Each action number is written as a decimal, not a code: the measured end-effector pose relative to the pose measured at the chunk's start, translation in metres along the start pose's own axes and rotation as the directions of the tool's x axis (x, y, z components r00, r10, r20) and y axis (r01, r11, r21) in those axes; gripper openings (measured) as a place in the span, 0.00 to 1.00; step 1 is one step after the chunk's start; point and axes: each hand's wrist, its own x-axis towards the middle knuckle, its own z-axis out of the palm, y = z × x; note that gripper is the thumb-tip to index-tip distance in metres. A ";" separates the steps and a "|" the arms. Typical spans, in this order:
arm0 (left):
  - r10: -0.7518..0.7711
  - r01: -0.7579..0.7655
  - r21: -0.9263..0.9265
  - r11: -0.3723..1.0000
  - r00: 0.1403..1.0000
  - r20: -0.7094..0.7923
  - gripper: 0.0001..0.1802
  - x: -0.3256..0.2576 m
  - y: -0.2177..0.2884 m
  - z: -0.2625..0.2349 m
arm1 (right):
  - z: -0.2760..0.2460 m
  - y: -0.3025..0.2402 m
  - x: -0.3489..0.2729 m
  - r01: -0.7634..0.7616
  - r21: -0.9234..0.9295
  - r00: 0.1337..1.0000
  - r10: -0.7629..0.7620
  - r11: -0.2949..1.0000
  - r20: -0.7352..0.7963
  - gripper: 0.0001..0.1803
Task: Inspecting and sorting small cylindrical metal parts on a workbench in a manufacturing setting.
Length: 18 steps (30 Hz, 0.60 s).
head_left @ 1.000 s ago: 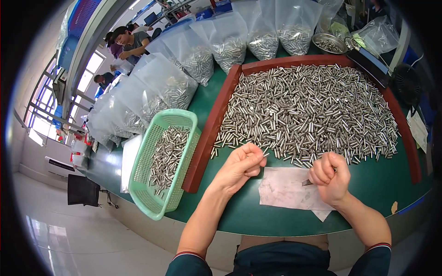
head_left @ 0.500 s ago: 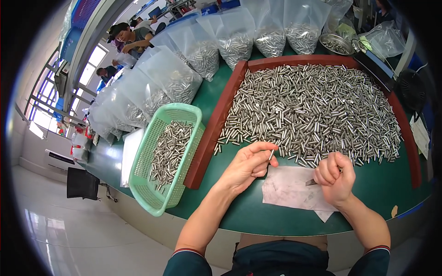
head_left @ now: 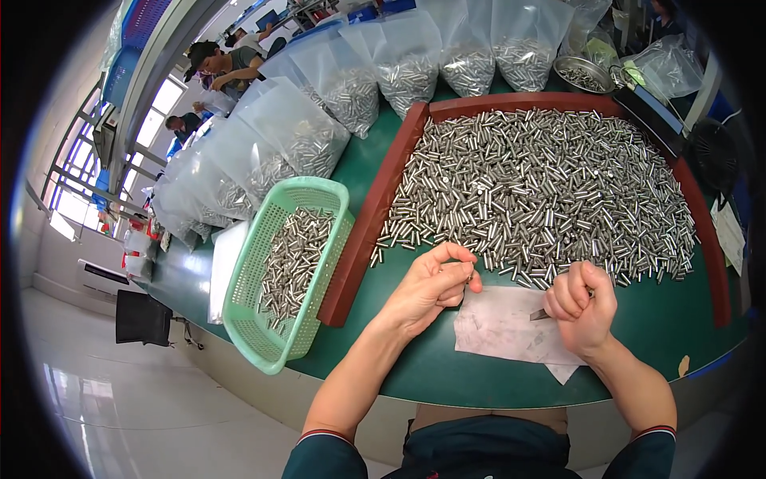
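Thumb and forefinger of my left hand (head_left: 431, 289) are pinched on a small metal pin, now almost wholly hidden by the fingers. My right hand (head_left: 581, 307) is closed in a fist around a tool whose dark, flat metal tip (head_left: 538, 314) sticks out to the left; the rest of it is hidden. Between and below the hands, a stained pale cloth or paper sheet (head_left: 499, 326) lies on the green tabletop (head_left: 423, 363). A wide heap of shiny metal pins (head_left: 542, 191) spreads just beyond both hands.
Dark red rails (head_left: 375, 215) border the heap. Left of them stands a light green perforated basket (head_left: 247, 319) partly filled with pins. Clear bags of pins (head_left: 407, 76) line the back and left. A metal bowl (head_left: 584, 76) sits back right. Other people (head_left: 231, 68) work far left.
The pin in my left fingers has turned from plainly showing to nearly hidden. My right hand stays almost still.
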 end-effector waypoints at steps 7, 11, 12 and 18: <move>0.029 -0.029 0.038 0.999 1.000 -0.011 0.04 0.001 -0.002 0.003 | -0.002 -0.001 -0.001 -0.011 0.010 1.000 0.011 1.000 0.004 0.22; 0.086 -0.086 0.148 0.985 0.996 0.009 0.06 0.003 -0.006 0.006 | -0.003 0.000 0.002 -0.004 0.022 1.000 0.004 1.000 0.018 0.22; 0.065 -0.067 0.168 0.984 0.998 0.016 0.05 0.003 -0.004 0.007 | -0.002 -0.001 0.002 -0.005 0.017 1.000 0.005 1.000 0.023 0.22; 0.068 -0.067 0.219 0.973 0.998 0.004 0.05 0.004 -0.007 0.014 | -0.002 -0.004 0.003 -0.023 0.042 0.999 0.021 0.999 0.044 0.22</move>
